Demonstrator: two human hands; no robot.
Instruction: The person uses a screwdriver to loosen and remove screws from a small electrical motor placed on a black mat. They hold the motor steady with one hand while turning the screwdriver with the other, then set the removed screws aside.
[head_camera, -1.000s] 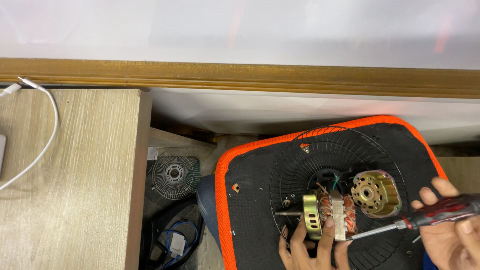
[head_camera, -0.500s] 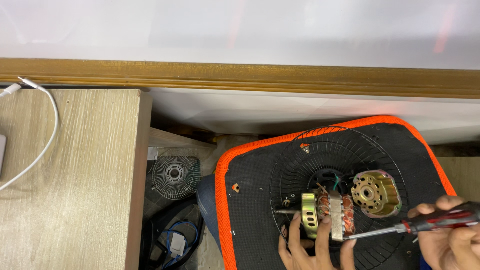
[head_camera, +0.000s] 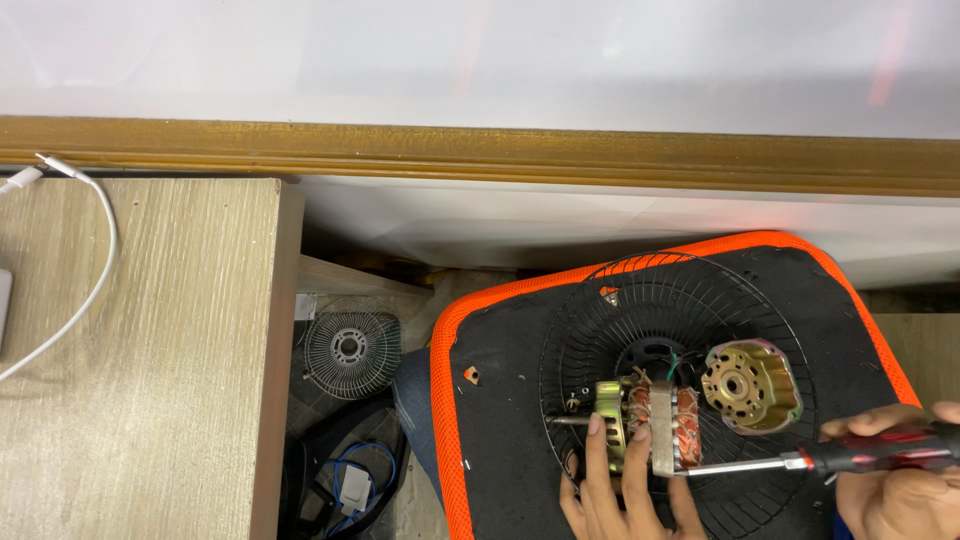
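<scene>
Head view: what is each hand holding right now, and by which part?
The right hand holds a red-and-black-handled screwdriver by its handle. The left hand steadies the copper-wound fan motor, fingers on its metal frame.

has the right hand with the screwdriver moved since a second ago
Yes. The right hand with the screwdriver has dropped slightly lower, judged against the brass motor cap, which stays put.

There is one view only, from a camera worn on the person's head. It looks steeply down and slightly forward, close over the black board with the orange rim (head_camera: 446, 400). Both hands enter from the bottom edge. The wooden bench (head_camera: 150, 380) fills the left side, and a wall rail (head_camera: 480, 150) crosses the top.
</scene>
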